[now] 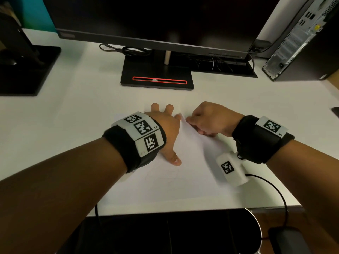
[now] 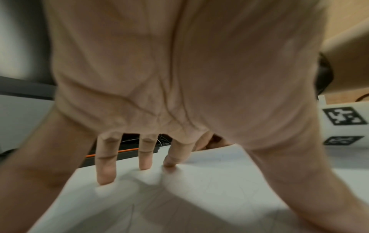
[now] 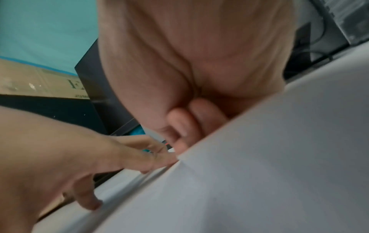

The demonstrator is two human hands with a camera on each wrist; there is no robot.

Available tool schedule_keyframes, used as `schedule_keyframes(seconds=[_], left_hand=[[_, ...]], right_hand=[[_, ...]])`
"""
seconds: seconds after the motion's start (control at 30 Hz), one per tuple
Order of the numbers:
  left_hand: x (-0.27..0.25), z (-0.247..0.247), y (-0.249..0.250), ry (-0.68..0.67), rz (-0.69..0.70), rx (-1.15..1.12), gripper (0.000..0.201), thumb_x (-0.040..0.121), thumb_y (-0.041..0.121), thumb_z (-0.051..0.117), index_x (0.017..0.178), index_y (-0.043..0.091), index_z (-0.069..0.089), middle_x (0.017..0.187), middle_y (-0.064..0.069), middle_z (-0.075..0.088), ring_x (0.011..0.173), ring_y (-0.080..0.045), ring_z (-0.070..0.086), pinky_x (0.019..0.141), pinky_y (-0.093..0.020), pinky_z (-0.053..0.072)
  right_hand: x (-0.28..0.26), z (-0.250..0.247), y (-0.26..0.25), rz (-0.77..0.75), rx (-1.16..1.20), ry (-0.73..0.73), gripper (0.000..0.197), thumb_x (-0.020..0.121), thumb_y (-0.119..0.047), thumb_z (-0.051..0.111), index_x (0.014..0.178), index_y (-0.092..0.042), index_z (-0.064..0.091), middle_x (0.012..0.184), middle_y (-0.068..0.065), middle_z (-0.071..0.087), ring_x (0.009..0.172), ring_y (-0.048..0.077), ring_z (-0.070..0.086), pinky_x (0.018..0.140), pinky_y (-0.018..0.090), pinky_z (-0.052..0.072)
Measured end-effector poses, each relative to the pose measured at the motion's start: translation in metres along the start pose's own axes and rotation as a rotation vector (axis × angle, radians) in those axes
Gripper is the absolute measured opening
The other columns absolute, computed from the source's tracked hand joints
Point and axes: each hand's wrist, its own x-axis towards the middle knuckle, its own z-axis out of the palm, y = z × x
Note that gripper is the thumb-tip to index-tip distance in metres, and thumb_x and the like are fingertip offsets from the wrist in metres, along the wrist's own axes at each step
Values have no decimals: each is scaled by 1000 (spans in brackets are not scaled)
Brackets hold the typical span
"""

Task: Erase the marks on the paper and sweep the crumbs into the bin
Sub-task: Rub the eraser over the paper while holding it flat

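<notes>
A white desk carries a dark monitor, with a bin below the near edge. A sheet of paper lies flat on the desk in front of the person. The left hand presses it with spread, straight fingers, while the right hand pinches and lifts its far right corner.
</notes>
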Motion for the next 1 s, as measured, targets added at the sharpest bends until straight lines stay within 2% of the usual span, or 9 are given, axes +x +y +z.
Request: schedule_keyframes(seconds=[0.17, 0.27, 0.37, 0.43, 0.53, 0.6, 0.73, 0.87, 1.0], left_hand=[[0, 1, 0, 18, -8, 21, 133, 57, 78, 77, 157, 24, 10, 154, -6, 17, 139, -38, 20, 88, -50, 48], [2, -1, 1, 1, -6, 25, 137, 56, 77, 79, 158, 34, -2, 154, -6, 13, 139, -41, 17, 94, -53, 46], [5, -3, 3, -15, -18, 20, 139, 52, 78, 79, 156, 41, -6, 146, -6, 15, 133, -41, 19, 90, -53, 47], [6, -4, 4, -17, -21, 41, 141, 51, 81, 78, 156, 41, -7, 145, -7, 16, 132, -41, 21, 90, -53, 46], [6, -5, 4, -19, -33, 64, 142, 52, 81, 77, 156, 39, -10, 150, -9, 13, 135, -43, 19, 93, -54, 45], [6, -5, 5, -18, -34, 60, 142, 52, 81, 77, 156, 39, -10, 150, -9, 12, 135, -43, 18, 93, -55, 45], [8, -2, 3, -5, -27, 55, 143, 50, 82, 77, 156, 41, -9, 145, -7, 14, 131, -41, 20, 84, -51, 45], [7, -3, 5, -15, -39, 46, 141, 52, 80, 78, 156, 38, -8, 148, -8, 11, 135, -43, 15, 92, -55, 45], [8, -2, 3, -1, -19, 52, 142, 51, 82, 77, 157, 38, -8, 145, -7, 15, 131, -41, 20, 82, -49, 44]], right_hand=[[1, -19, 8, 5, -67, 221, 43, 99, -28, 49, 64, -5, 54, 55, 12, 59, 46, 22, 51, 52, 25, 39], [-5, -15, 4, -50, -22, 130, 41, 99, -30, 52, 68, -4, 59, 59, 16, 60, 47, 21, 49, 52, 26, 41], [-10, -6, -2, -38, 90, -81, 36, 97, -29, 58, 70, -6, 61, 59, 11, 56, 51, 22, 43, 46, 26, 37], [-9, -2, -1, 8, 104, -144, 35, 97, -28, 58, 71, -6, 61, 60, 11, 57, 51, 22, 42, 43, 24, 35], [-3, -3, 3, 52, 78, -58, 37, 97, -27, 55, 72, -1, 67, 63, 14, 60, 56, 24, 47, 46, 25, 39], [-1, -1, 3, 26, 31, 7, 43, 98, -27, 52, 72, 3, 70, 61, 13, 62, 53, 24, 51, 48, 24, 42], [-1, 3, 0, -29, 37, -66, 47, 100, -33, 53, 65, -5, 65, 55, 10, 59, 45, 21, 45, 43, 22, 39], [2, -3, 4, -15, 6, 25, 44, 99, -28, 51, 66, -5, 67, 55, 8, 62, 46, 21, 50, 47, 24, 43], [-3, 3, 0, -94, -21, -71, 44, 101, -30, 53, 65, -8, 64, 54, 3, 61, 46, 18, 49, 45, 24, 42]])
